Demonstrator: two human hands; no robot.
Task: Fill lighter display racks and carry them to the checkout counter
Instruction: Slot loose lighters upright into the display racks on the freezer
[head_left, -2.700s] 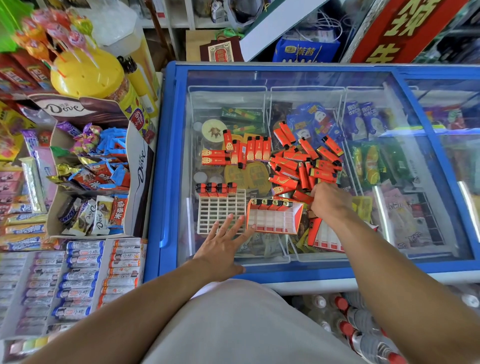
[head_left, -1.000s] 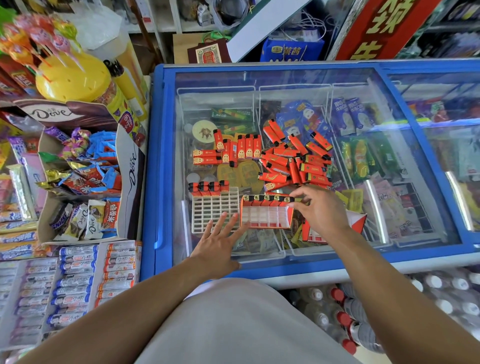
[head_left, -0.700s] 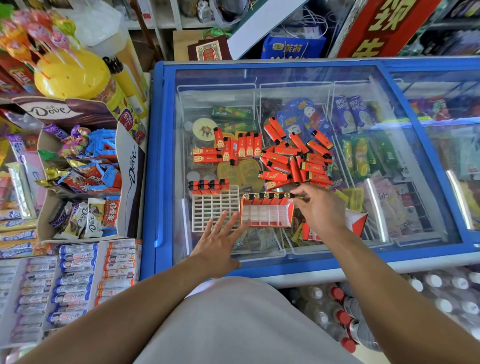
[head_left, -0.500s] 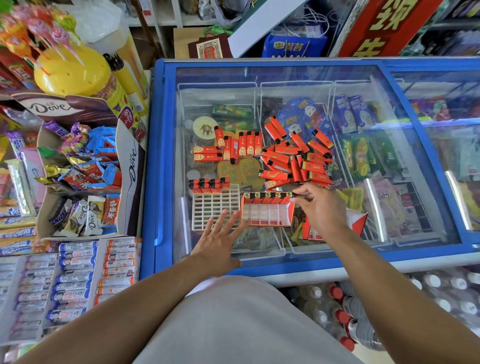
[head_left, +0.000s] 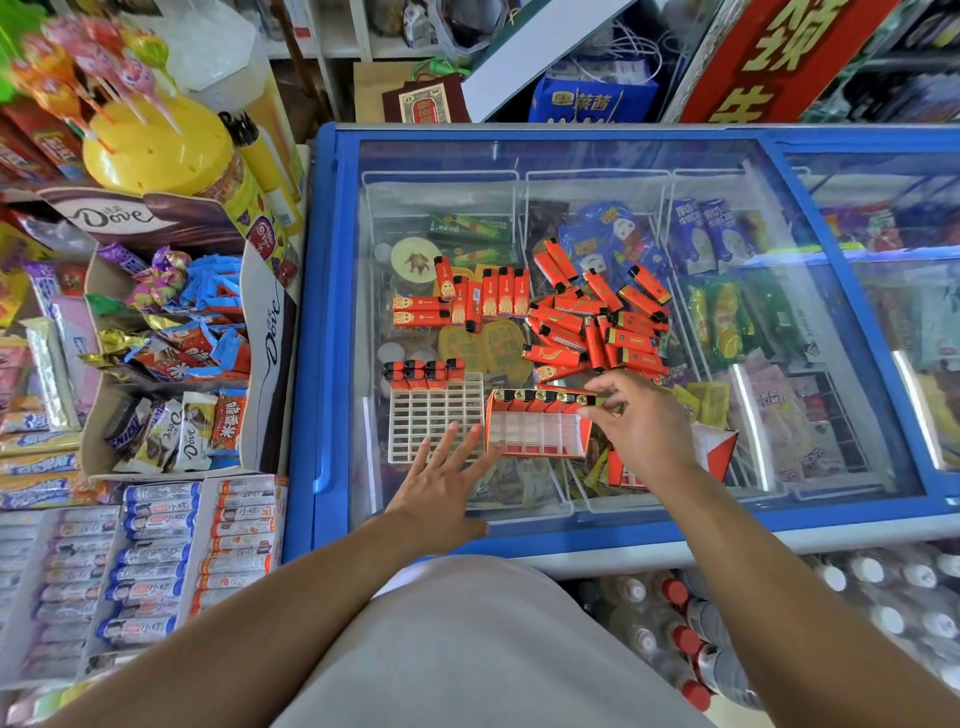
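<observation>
Brown "Dove" carton (head_left: 130, 218) beside blue freezer (head_left: 322, 312) of lighters (head_left: 597, 322)

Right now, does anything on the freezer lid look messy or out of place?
Yes. The loose lighters lie heaped at all angles on the glass beyond the red rack, which holds only one back row. Nothing looks damaged.

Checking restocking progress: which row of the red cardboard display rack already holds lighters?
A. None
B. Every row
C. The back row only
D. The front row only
C: the red cardboard display rack shows lighter tops only along its back row, while the compartments nearer the person are empty.
</observation>
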